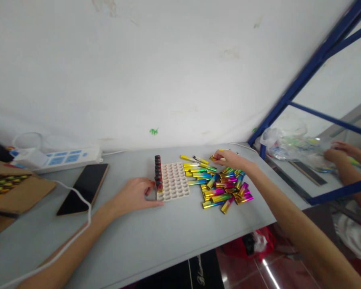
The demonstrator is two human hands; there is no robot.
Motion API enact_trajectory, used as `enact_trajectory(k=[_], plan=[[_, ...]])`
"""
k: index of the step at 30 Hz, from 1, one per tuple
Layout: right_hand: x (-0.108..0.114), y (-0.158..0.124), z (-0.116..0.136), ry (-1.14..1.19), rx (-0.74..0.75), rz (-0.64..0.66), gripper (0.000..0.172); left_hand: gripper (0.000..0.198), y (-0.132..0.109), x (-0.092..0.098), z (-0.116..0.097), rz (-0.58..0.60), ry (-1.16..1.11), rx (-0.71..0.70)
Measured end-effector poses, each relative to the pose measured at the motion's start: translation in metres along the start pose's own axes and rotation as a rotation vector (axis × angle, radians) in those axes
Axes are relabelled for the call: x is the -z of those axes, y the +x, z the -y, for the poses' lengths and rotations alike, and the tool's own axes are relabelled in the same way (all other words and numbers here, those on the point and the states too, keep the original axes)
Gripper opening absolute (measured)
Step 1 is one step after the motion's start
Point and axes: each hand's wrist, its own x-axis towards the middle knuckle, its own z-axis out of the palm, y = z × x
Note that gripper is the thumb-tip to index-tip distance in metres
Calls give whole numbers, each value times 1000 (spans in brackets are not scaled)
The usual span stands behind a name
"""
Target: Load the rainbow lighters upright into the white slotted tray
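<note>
A white tray (175,182) with rows of oval holes lies on the grey table. Its left-most column holds a row of upright pieces with black and red tops (158,170), like lighters; the front one shows a gold body. My left hand (138,194) grips the tray's front left corner, thumb along the front edge and curled fingers against the left side. Right of the tray spreads a heap of shiny sleeves (224,190) in gold, blue, green and magenta. At the heap's back edge my right hand (225,157) pinches a small gold sleeve (212,158), partly hidden by the fingers.
To the left lie a dark phone (84,188), a white power strip (72,157) with a cable, and an open cardboard box (24,186) of yellow-and-black pieces. A blue metal frame (289,94) rises at right. Beyond it, another person's hands (339,152) are by plastic bags (297,146).
</note>
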Motion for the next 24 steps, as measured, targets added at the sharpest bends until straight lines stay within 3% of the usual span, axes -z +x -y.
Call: enact_trajectory(k=[4,7,11,13,16,24], plan=[[-11,0,17,533,-6,-368,53,65,0,-3,3,-14,7,-20],[-28,6,45,936,-41,-443,61,65,0,-4,4,-13,10,-18],[-48,15,91,1327,-73,-377,57,64,-1,-5,4,-11,9,-18],[-56,18,112,1445,-82,-303,60,64,-1,-5,4,-12,6,-24],[-69,20,134,1547,-72,-177,50,66,-2,-6,4,-14,6,-35],[-103,10,148,1573,-74,-45,44,63,-4,-3,0,-10,10,-31]])
